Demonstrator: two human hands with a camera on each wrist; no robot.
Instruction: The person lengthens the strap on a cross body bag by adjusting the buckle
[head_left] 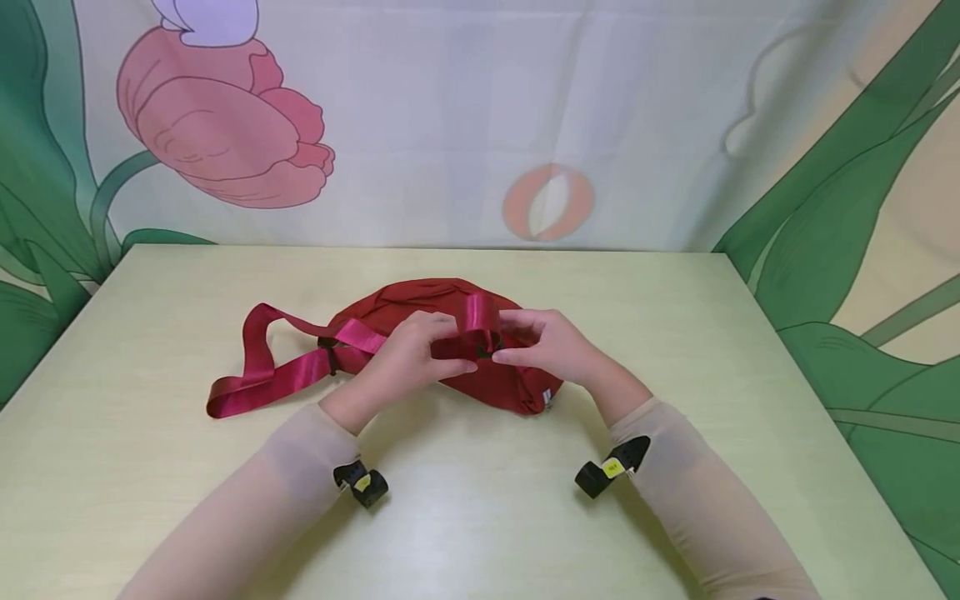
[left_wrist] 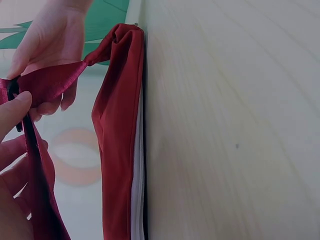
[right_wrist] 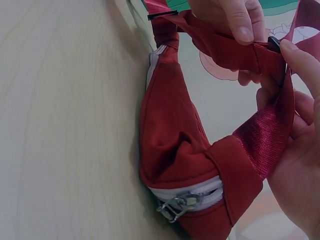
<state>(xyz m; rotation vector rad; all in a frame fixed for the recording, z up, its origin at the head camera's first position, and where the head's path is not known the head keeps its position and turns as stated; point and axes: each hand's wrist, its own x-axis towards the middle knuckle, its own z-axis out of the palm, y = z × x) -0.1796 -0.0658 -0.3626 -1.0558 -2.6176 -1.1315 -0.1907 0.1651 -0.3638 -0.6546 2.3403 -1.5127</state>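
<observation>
A red waist bag (head_left: 420, 300) lies on the table, its white zipper and metal zipper pull (right_wrist: 175, 205) showing in the right wrist view. Above it, my left hand (head_left: 408, 358) pinches the bag's shiny crimson strap (right_wrist: 220, 47) between thumb and fingers. My right hand (head_left: 551, 346) faces it and holds the strap at a black buckle (right_wrist: 274, 44), thumb on top and fingers behind. A raised strap loop (head_left: 482, 312) stands between the two hands. In the left wrist view, strap and fingers partly hide the buckle (left_wrist: 13, 90).
To the left, a slack strap loop (head_left: 277, 379) rests on the pale wooden table (head_left: 480, 517), with a black slider (head_left: 328, 354) near the bag. A printed curtain (head_left: 420, 125) hangs behind the far edge. Small black cameras sit on both wrists.
</observation>
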